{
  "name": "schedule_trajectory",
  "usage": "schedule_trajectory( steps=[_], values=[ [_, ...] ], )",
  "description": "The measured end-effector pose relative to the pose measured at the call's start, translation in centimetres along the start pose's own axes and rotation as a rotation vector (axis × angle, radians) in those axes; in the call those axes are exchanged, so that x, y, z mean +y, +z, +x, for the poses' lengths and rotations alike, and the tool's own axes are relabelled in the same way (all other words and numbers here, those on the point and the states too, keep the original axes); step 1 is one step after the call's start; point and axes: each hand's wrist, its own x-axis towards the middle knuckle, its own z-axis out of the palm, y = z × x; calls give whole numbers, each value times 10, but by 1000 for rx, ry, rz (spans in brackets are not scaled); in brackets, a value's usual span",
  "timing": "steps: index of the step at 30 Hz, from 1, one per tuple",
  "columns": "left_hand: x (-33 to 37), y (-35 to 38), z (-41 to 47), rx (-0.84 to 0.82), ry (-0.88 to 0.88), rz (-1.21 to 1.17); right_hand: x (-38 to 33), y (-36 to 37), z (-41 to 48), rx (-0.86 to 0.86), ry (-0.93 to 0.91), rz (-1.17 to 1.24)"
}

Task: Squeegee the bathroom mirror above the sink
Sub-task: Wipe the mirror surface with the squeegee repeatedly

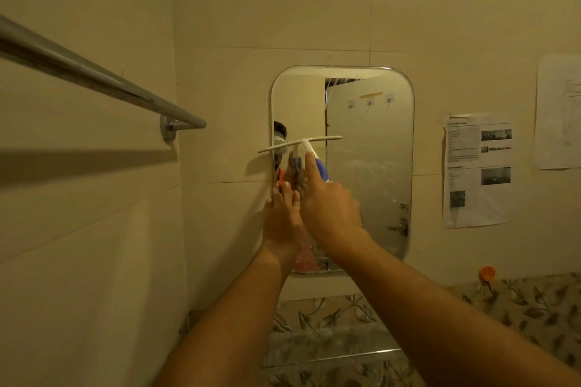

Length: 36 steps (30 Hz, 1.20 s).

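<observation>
A rounded rectangular mirror (377, 141) hangs on the beige tiled wall. My right hand (330, 207) grips the blue and white handle of a squeegee (301, 143), with the index finger stretched along the handle. The white blade lies almost level across the mirror's left half, and its left end reaches past the mirror's edge. My left hand (283, 217) rests with straight fingers flat against the mirror's left edge, below the blade. The glass on the right shows smears and droplets.
A chrome towel rail (94, 75) juts from the left wall at head height. Printed sheets (478, 170) are taped to the wall right of the mirror. A glass shelf (333, 333) sits below, in front of leaf-patterned tiles. An orange hook (487, 273) is at lower right.
</observation>
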Motion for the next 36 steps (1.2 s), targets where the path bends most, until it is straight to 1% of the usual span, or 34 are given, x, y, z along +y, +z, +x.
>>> schedule_trajectory(
  steps=[2, 4, 6, 8, 10, 13, 15, 19, 25, 30, 34, 36],
  values=[
    [-1, 2, 3, 6, 14, 23, 0, -3, -3, -14, -1, 33],
    [4, -7, 1, -29, 9, -10, 1, -10, 3, -21, -8, 90],
    [6, -10, 1, -81, -12, 6, 1, -20, 14, 45, -43, 183],
    [8, -12, 3, -165, -19, 89, -2, -33, 28, 147, -77, 283],
    [8, -11, 6, -224, 7, 252, -8, -52, 44, 195, -92, 338],
    [9, -11, 6, -288, 58, 450, -17, -79, 70, 201, -64, 357],
    [10, -10, 7, -300, 70, 497, -21, -88, 84, 193, -26, 358],
    [9, -10, 7, -321, 64, 508, -21, -86, 100, 168, -6, 310],
    [7, -11, 6, -305, 50, 394, -17, -70, 102, 160, -2, 178],
    [5, -8, 7, -291, 43, 379, -16, -63, 90, 137, 18, 139],
    [6, -8, 9, -293, 45, 395, -16, -46, 73, 132, 26, 139],
    [8, -9, 7, -273, 36, 365, -15, -34, 62, 122, 27, 138]
  ],
)
